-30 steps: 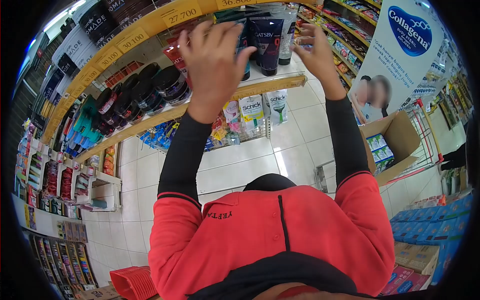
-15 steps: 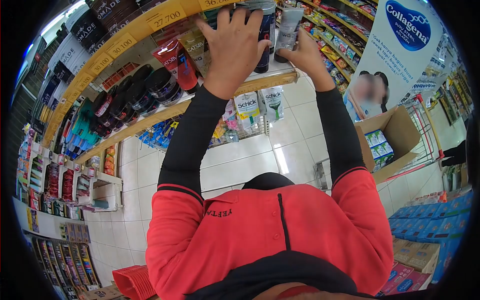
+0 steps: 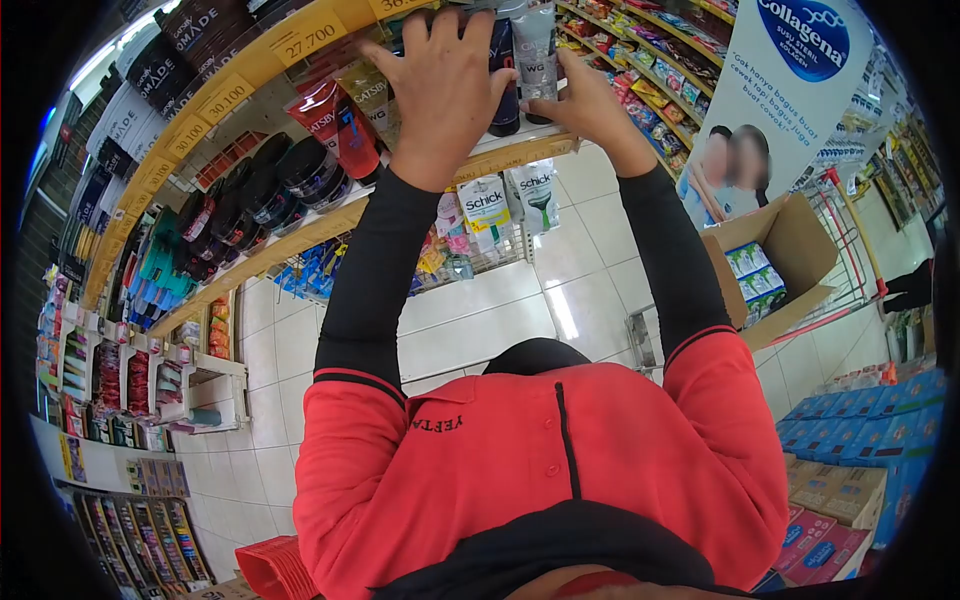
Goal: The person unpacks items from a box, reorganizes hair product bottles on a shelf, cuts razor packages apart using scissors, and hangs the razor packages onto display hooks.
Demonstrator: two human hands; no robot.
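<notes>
My left hand [image 3: 441,100] is open, its fingers spread, in front of the hair gel tubes at the right part of the shelf. A gold Gatsby tube [image 3: 368,100] and a red Gatsby tube [image 3: 340,130] stand just left of it; a dark tube [image 3: 503,75] shows beyond its thumb. My right hand [image 3: 590,105] is closed on a grey gel tube [image 3: 537,60], thumb low on its front and the other fingers along its right side. This tube stands nearly upright at the shelf's right end.
Black round jars [image 3: 308,172] line the shelf at left. Price labels [image 3: 312,38] edge the shelf above. Schick razor packs [image 3: 484,208] hang below. At right are a Collagena sign [image 3: 765,100] and an open carton [image 3: 790,255] in a cart.
The grey tube has gone from tilted to nearly upright, and my right hand has moved left and slightly down with it. My left hand stays spread by the tubes. The view has shifted slightly.
</notes>
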